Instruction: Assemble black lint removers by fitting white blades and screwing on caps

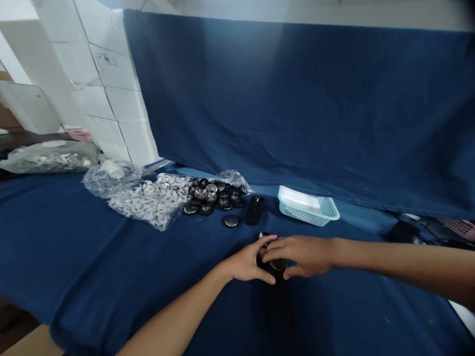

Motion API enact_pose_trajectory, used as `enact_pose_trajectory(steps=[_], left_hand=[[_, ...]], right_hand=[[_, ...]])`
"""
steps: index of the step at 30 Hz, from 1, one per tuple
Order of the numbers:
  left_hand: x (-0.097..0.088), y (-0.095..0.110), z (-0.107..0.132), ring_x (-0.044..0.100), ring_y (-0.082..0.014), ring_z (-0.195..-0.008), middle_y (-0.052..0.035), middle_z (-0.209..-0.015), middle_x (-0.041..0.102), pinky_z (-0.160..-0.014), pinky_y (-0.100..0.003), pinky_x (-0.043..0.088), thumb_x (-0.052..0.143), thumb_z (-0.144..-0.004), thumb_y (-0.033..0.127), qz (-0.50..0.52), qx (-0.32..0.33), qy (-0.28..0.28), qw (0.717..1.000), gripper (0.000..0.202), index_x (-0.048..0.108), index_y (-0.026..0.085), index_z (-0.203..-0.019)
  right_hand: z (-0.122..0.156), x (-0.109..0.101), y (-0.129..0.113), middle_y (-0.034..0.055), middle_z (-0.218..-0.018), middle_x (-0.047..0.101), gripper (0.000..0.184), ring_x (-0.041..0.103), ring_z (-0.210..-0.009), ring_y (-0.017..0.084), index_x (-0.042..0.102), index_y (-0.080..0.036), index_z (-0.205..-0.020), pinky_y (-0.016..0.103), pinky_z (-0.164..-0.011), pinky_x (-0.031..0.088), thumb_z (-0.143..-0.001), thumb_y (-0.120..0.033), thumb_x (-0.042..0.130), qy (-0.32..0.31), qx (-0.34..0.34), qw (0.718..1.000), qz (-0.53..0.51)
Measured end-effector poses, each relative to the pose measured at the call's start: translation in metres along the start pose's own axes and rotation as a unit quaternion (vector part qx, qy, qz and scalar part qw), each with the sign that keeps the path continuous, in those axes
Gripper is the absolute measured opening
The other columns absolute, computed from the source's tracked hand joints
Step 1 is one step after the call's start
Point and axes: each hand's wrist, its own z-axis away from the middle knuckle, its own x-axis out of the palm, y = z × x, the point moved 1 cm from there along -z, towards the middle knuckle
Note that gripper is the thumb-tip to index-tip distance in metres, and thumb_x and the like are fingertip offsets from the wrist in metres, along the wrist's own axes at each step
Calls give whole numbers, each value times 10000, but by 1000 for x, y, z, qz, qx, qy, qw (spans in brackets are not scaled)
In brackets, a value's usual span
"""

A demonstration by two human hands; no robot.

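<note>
On the blue cloth, a dark round piece (278, 265) with a glossy face sits between my two hands. My left hand (248, 262) curves around its left side, with thumb and forefinger wide apart in a C-shape. From above and the right, my right hand (306, 254) has its fingers bent over the piece and its thumb at the near edge. Fingers cover much of it, so its full shape is hidden. Just behind the fingertips shows a small shiny-topped item (264, 235), partly covered. A loose black disc with a silvery rim (231, 221) lies beyond my left hand.
A black block-like container (255, 210) stands behind my hands. To its left are several black round caps (211, 195) and a clear bag of small grey-white parts (152, 200). A light-blue basket (308, 212) holds something white. White boxes (122, 104) are stacked at the back left.
</note>
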Motion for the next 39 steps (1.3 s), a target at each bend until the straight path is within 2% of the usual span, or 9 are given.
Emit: enact_pose_trajectory(steps=[2,4,9,14,17,21,26,31,39], left_hand=[[0,1,0,484,-325,-1286,-148,-1435,464,-1075,-506,364,884,-573,237,14,-3,-16,1000,1094,267,273,-1476],[0,2,0,433,-320,-1328,-139,-1466,426,-1103,-492,333,887,-567,237,8,9,-5,1000,1069,303,259,-1462],[4,-2,-1,545,-309,-1211,-126,-1252,610,-1040,-468,403,886,-575,254,-16,-16,20,1000,1069,292,221,-1464],[7,-8,-3,649,-297,-1024,-105,-1064,675,-900,-454,488,882,-591,251,-5,-23,7,1000,1093,244,222,-1479],[7,-3,-3,600,-302,-1140,-127,-1178,649,-1021,-469,413,886,-581,230,20,-1,17,1000,1062,291,211,-1460],[7,3,-1,464,-312,-1299,-122,-1388,515,-1121,-473,306,901,-541,227,-13,38,42,998,1008,389,226,-1410],[5,-2,-1,354,-324,-1377,-128,-1496,387,-1166,-487,215,920,-500,237,-45,6,77,996,1098,351,233,-1439],[7,-1,0,492,-315,-1281,-152,-1376,532,-1105,-498,330,897,-552,205,42,-14,29,999,1110,272,224,-1470],[8,1,0,477,-309,-1294,-136,-1394,510,-1109,-485,325,896,-542,182,36,-4,40,999,1083,306,248,-1448]], right_hand=[[1,-5,1,80,-1319,580,487,525,-1227,242,544,-223,-1312,368,-1015,403,-840,-152,638,-20,-56,998,2],[0,-5,3,91,-1347,560,485,517,-1243,246,535,-214,-1324,364,-1011,409,-851,-187,642,-21,-69,997,13],[-7,10,5,149,-1001,707,553,695,-830,296,652,-133,-1144,360,-665,508,-893,-596,485,18,96,986,139],[-12,14,-4,161,-763,715,671,693,-697,333,722,-110,-889,387,-603,478,-919,-651,326,29,159,971,176],[-9,5,-6,133,-947,726,574,697,-814,330,692,-163,-1052,398,-680,504,-825,-661,521,16,167,980,103],[-5,-4,-4,86,-1310,573,622,606,-1101,286,534,-231,-1307,374,-881,485,-740,-401,724,29,81,996,-10],[-4,-4,-1,93,-1253,602,596,615,-1054,268,551,-224,-1294,364,-860,487,-736,-329,732,17,62,998,-20],[-1,-2,-2,82,-1060,700,572,676,-907,308,557,-276,-1296,412,-759,499,-783,-506,665,26,123,989,73],[4,-1,0,86,-1206,651,573,653,-1021,295,555,-272,-1294,360,-793,501,-765,-441,695,56,79,995,26]])
